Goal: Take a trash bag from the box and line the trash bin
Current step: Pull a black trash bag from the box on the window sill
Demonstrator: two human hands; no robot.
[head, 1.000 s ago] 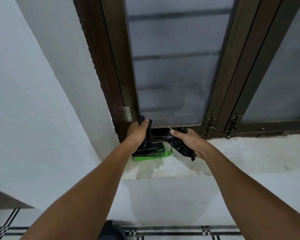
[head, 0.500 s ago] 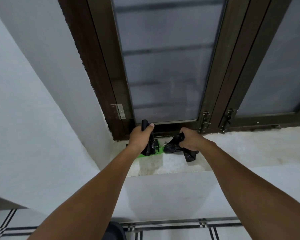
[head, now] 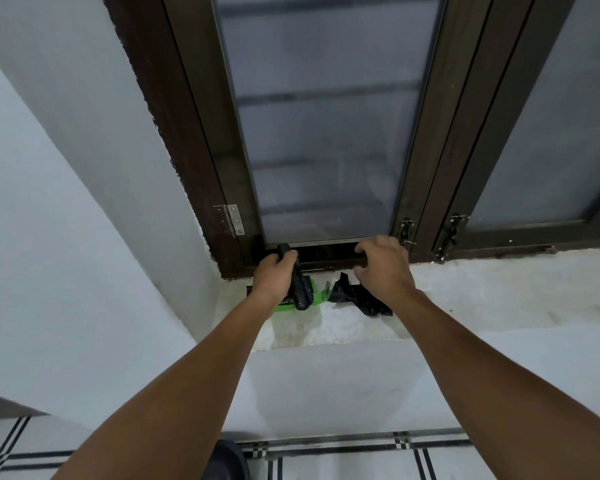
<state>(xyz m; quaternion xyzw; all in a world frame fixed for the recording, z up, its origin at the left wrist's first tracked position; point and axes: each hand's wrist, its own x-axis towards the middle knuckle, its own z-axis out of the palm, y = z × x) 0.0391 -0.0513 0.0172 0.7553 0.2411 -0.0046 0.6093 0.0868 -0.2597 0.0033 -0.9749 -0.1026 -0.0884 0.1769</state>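
Head view: left hand (head: 274,277) fingers clamp the bag roll (head: 298,285); right hand (head: 381,268) fingers curl over a loose bag (head: 361,297), grip unclear. Pulling apart could tear it.

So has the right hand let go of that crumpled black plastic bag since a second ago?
Yes. The right hand has opened and risen toward the dark window frame, while the crumpled black plastic bag now lies on the white sill.

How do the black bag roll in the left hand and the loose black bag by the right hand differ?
The roll is tightly wound and upright; the loose bag is crumpled and spread out. The left hand grips the roll above the green box; the bag lies on the sill. Both are black plastic.
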